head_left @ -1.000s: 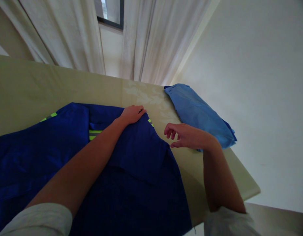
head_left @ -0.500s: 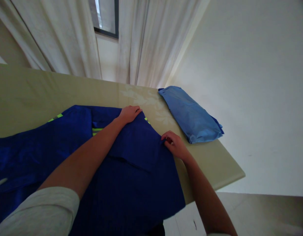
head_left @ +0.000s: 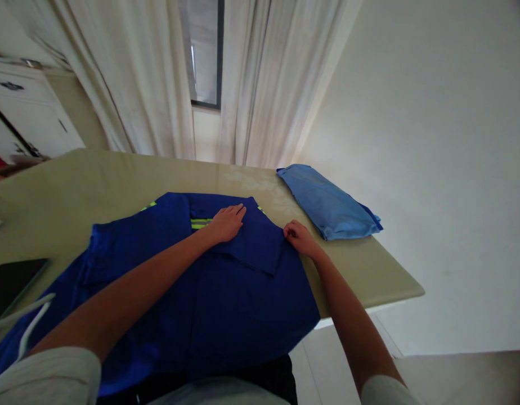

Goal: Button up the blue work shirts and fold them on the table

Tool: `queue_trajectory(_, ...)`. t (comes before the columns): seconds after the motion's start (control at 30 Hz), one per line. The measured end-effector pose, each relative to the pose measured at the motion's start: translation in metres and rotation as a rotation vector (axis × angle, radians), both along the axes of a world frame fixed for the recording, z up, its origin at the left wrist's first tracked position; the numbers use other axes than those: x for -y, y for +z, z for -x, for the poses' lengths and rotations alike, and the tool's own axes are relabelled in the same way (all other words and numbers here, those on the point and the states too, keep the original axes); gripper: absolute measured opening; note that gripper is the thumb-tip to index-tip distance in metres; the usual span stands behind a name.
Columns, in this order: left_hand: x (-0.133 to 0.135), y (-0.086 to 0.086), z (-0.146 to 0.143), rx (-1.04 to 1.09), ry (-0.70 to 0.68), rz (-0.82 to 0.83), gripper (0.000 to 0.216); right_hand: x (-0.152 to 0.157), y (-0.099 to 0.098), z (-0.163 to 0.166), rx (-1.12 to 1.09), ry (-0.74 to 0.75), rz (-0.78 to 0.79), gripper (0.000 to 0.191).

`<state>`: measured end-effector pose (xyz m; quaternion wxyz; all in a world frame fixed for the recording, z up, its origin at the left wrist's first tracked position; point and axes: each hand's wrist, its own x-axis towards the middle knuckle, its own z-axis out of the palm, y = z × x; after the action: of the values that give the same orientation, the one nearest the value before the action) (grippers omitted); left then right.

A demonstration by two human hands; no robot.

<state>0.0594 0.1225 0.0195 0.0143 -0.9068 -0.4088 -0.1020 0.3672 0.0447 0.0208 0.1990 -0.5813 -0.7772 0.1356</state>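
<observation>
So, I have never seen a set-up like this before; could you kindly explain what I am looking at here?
Of course. There is no machine here: you see a person's own two bare hands. The view comes from a camera worn on the head, looking forward and down, so the forearms reach in from the bottom.

A dark blue garment with yellow-green strips is spread over the table. The left hand lies on it with fingers extended, near its far edge. The right hand appears to pinch its right edge between curled fingers.

Beyond the right hand lies a light blue folded bundle. At the far left is a flat dark object; I cannot tell exactly what it is. Pale curtains hang behind.
</observation>
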Motion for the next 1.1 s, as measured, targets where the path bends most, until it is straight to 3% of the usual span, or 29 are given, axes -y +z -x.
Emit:
queue_trajectory(0.13,0.046,0.000,0.072,-0.004,-0.028,-0.014,0.064,-0.010,0.009,-0.008,0.142,-0.175,-0.036,0.024)
queue_trajectory(0.23,0.079,0.001,0.131,-0.029,0.056,-0.029,0.074,-0.003,0.019,-0.009,0.181,-0.231,-0.082,0.029)
queue_trajectory(0.3,0.098,0.002,0.165,-0.045,0.137,-0.035,0.079,0.014,0.024,-0.001,0.178,-0.184,-0.156,0.029)
queue_trajectory(0.4,0.119,0.001,0.200,-0.038,0.206,-0.040,0.073,0.049,0.025,0.022,0.178,0.032,-0.211,0.034)
queue_trajectory(0.5,0.129,0.001,0.214,-0.005,0.199,-0.016,0.060,0.076,0.017,0.043,0.287,0.180,-0.181,0.039)
queue_trajectory(0.6,0.130,-0.002,0.221,0.016,0.165,0.007,0.053,0.082,0.011,0.048,0.445,0.143,-0.179,0.033)
queue_trajectory(0.73,0.131,-0.011,0.246,0.017,0.169,0.017,0.051,0.082,0.017,0.023,0.548,0.021,-0.157,0.041)
queue_trajectory(0.87,0.132,-0.019,0.273,0.095,0.168,0.028,0.055,0.084,0.014,-0.015,0.504,-0.170,-0.146,0.041)
queue_trajectory(1.0,0.123,-0.018,0.273,0.242,0.159,0.062,0.058,0.084,-0.011,-0.031,0.372,-0.207,-0.199,0.042)
queue_trajectory(1.1,0.103,-0.012,0.264,0.364,0.364,-0.003,0.058,0.083,-0.027,-0.034,0.270,-0.219,-0.277,0.041)
